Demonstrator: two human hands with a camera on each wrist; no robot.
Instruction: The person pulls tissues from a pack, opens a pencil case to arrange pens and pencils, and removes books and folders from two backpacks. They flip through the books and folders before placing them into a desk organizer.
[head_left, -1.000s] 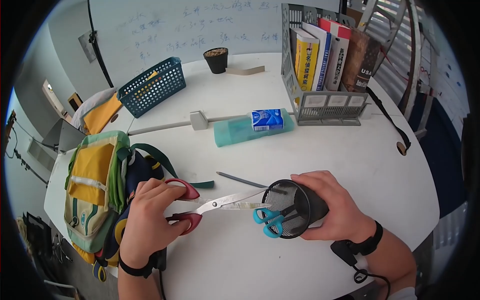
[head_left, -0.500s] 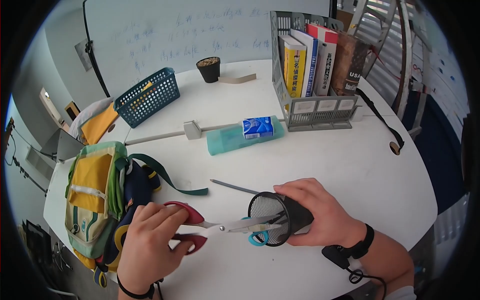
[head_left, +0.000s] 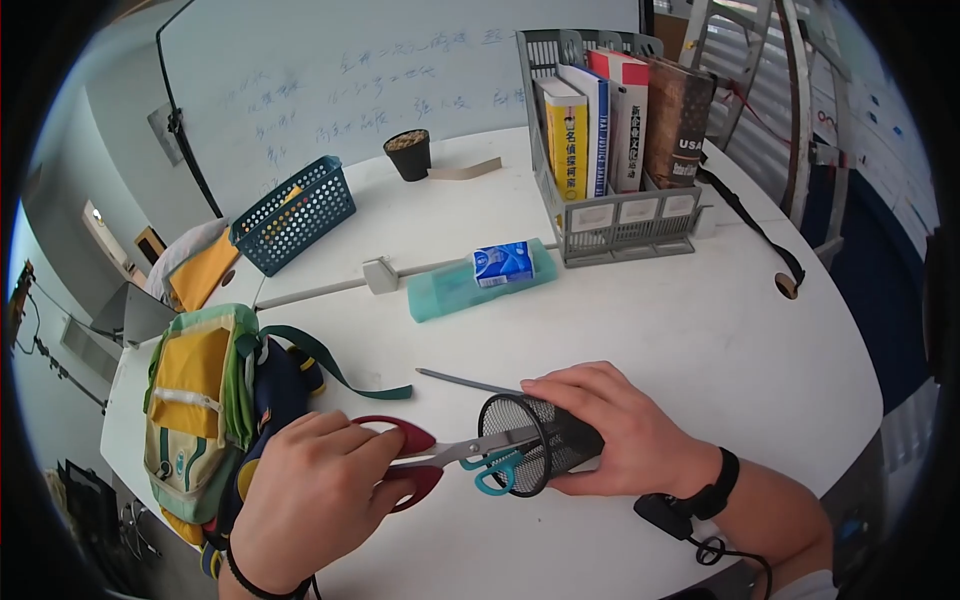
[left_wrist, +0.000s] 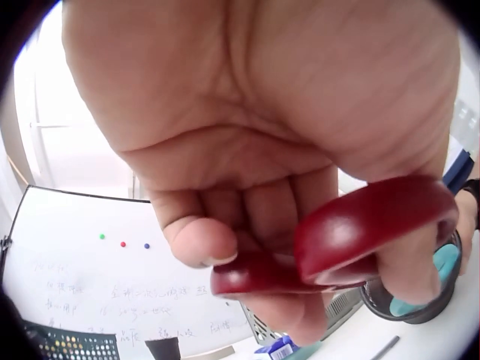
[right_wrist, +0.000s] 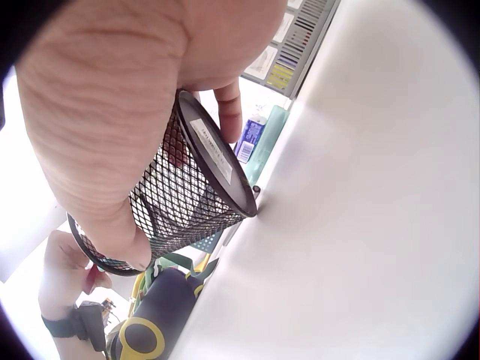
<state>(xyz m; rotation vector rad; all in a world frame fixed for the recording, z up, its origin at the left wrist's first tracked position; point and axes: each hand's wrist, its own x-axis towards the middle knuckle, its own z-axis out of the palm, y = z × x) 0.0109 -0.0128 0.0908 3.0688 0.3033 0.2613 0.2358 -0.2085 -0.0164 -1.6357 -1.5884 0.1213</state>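
My left hand (head_left: 320, 490) grips a pair of scissors by their red handles (left_wrist: 367, 225), fingers and thumb through the loops. The metal blades (head_left: 465, 450) reach into the mouth of a black mesh pen cup (head_left: 577, 438). Tipped on its side, the cup points its mouth left, and my right hand (head_left: 635, 430) holds it round the wall near its base. Small teal-handled scissors (head_left: 515, 468) stick out of the cup below the blades. Beyond the cup, a grey pencil (head_left: 465, 381) lies on the white table. The blade tips are hidden inside the cup.
A green and yellow backpack (head_left: 190, 375) stands at the left, its strap (head_left: 345, 378) trailing on the table. Farther back are a teal pouch (head_left: 440, 295) with a blue tissue pack (head_left: 503, 264), a basket (head_left: 295, 220), a plant pot (head_left: 409, 158) and a book rack (head_left: 625, 240).
The red-handled scissors have moved right, their blades going from the cup's mouth deeper inside. The cup has shifted slightly left in view with the right hand still round it.
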